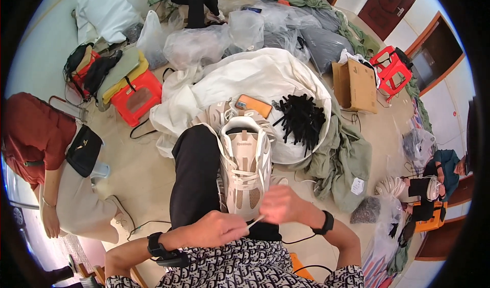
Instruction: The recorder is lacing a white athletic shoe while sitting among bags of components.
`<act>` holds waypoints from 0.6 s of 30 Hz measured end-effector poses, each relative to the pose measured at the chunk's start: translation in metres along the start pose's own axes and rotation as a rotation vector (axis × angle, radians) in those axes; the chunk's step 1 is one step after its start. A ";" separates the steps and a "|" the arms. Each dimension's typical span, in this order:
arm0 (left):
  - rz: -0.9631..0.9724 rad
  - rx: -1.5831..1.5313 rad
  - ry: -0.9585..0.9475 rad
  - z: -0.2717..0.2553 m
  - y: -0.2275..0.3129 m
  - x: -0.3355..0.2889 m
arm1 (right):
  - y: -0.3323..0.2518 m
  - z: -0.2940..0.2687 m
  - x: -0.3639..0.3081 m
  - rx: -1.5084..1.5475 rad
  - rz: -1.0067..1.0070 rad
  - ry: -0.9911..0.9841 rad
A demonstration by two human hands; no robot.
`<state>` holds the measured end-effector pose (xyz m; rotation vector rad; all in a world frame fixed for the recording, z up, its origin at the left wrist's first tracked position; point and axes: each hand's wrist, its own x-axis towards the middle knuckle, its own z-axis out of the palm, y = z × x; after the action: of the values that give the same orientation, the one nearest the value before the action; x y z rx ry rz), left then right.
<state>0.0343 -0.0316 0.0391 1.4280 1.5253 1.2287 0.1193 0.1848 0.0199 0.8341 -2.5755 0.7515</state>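
Observation:
A beige and white sneaker (pixel 246 165) rests in my lap, toe toward me, with pale laces threaded over its tongue. Just beyond its toe end, on my side, my left hand (pixel 220 229) pinches a short white shoelace (pixel 256 221). My right hand (pixel 284 205), slightly blurred, is closed on the lace's other end, beside the sneaker's toe. Parts of more beige sneakers (pixel 217 115) show behind and under this one. An orange phone (pixel 253 105) and a pile of black strips (pixel 301 120) lie on the white cloth sack (pixel 240 78) in front of me.
At the left stands a person in a red top (pixel 38 135). Red stools (pixel 137 96) and a cardboard box (pixel 354 86) flank the sack. Plastic bags (pixel 199 45) heap up at the back, near another seated person. Someone with sneakers sits far right (pixel 449 170).

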 end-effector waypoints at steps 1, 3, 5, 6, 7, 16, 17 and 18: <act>-0.160 -0.084 -0.020 -0.005 0.003 0.001 | -0.014 -0.004 0.005 0.069 -0.054 0.008; -0.279 -0.138 -0.019 -0.007 -0.005 0.007 | -0.037 -0.003 0.006 0.145 -0.139 0.002; -0.462 -0.219 0.005 -0.005 -0.001 0.018 | -0.055 0.007 0.004 0.183 -0.221 -0.023; -0.460 -0.218 0.004 -0.002 0.000 0.022 | -0.063 0.013 0.006 0.181 -0.221 -0.023; -0.378 -0.109 0.034 0.001 -0.001 0.027 | -0.070 0.019 0.009 0.223 -0.215 -0.036; -0.286 0.232 0.098 0.018 -0.025 0.020 | -0.048 -0.001 0.020 0.130 -0.087 0.059; -0.225 0.268 0.040 0.016 -0.022 0.014 | -0.035 -0.008 0.019 0.136 0.002 0.110; -0.152 0.301 -0.027 0.016 -0.016 0.010 | -0.020 -0.013 0.015 0.217 0.101 0.089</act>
<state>0.0427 -0.0185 0.0197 1.4762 1.8216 0.9144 0.1221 0.1721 0.0447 0.7169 -2.5028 1.0886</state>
